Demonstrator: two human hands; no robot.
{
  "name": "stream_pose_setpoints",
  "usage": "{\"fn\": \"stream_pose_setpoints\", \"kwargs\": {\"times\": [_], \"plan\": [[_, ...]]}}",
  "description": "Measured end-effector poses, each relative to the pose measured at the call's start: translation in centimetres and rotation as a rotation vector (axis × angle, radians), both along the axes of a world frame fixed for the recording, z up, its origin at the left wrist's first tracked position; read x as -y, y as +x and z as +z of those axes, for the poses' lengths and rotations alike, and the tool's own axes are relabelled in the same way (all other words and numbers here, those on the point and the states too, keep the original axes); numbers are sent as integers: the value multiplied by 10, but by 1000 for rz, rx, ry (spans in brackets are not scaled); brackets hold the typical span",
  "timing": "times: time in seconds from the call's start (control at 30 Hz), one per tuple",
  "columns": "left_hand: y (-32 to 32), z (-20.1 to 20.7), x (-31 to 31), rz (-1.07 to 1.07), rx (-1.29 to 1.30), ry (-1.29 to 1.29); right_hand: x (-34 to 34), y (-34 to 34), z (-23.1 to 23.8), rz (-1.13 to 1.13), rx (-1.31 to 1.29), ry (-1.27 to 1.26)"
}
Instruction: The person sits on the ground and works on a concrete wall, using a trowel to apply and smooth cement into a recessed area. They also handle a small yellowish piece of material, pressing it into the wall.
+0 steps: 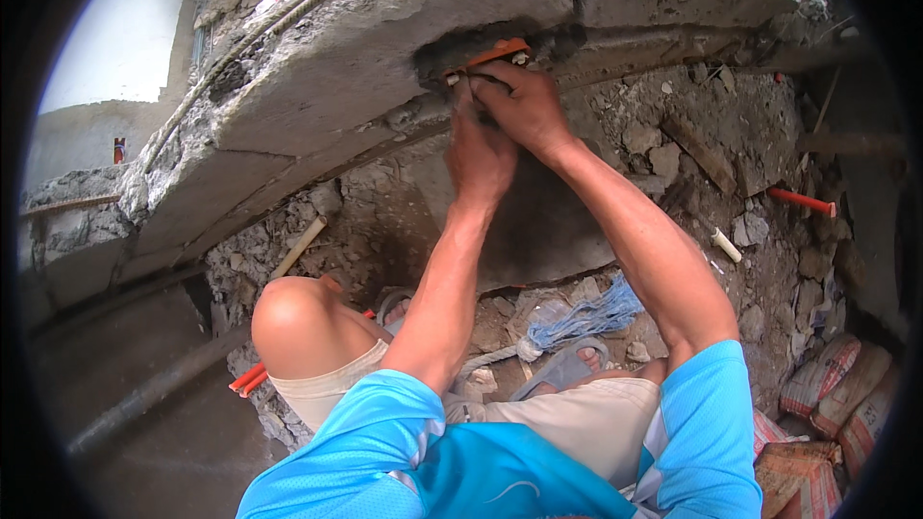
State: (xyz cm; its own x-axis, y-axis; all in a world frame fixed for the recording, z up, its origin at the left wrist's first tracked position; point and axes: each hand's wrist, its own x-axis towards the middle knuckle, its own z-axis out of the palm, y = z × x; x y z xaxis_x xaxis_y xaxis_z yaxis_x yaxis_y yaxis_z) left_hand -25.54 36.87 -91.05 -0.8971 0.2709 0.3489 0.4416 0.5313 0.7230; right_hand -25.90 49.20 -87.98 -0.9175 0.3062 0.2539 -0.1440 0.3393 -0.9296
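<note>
Piece (511, 46), orange: long axis approx. L-R, R end higher; hands (527, 113) adj.

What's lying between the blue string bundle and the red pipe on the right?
In the head view, from blue string bundle to red pipe: right forearm, then a short cream pipe on rubbly ground.

Slab (317, 101): across the far side, before the person
Recess (429, 62): in the slab's near face
Insert (502, 50): inside the recess
Left grip (481, 156): at the insert, left of the right grip (527, 108)
Rope bundle (586, 314): on the rubble (486, 327), just beyond a sandal (560, 368)
Pipe pieces: one (300, 246) beyond the left knee (293, 317), two (727, 246) (803, 201) right of the right forearm (639, 216)
Sacks (851, 380): near right corner
</note>
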Motion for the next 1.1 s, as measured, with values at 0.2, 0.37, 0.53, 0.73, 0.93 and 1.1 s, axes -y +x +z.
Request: {"fn": "stream_pose_setpoints", "kwargs": {"times": [0.2, 0.37, 0.53, 0.73, 0.93, 1.1], "plan": [[3, 32, -7, 46, 424, -183, -14, -1, -10, -65, -43, 607], [7, 21, -1, 65, 275, -231, 5, -5, 7, -80, 119, -173], [6, 31, 2, 39, 351, -217, 16, -12, 27, -71, 235, -573], [4, 27, 8, 40, 252, -238, 13, -27, 18, -150, 181, -313], [10, 27, 0, -25, 269, -140, 8, -30, -15, -282, 18, -79], [12, 23, 5, 15, 197, -14, 21, -26, -4, -293, 76, 21]]}}
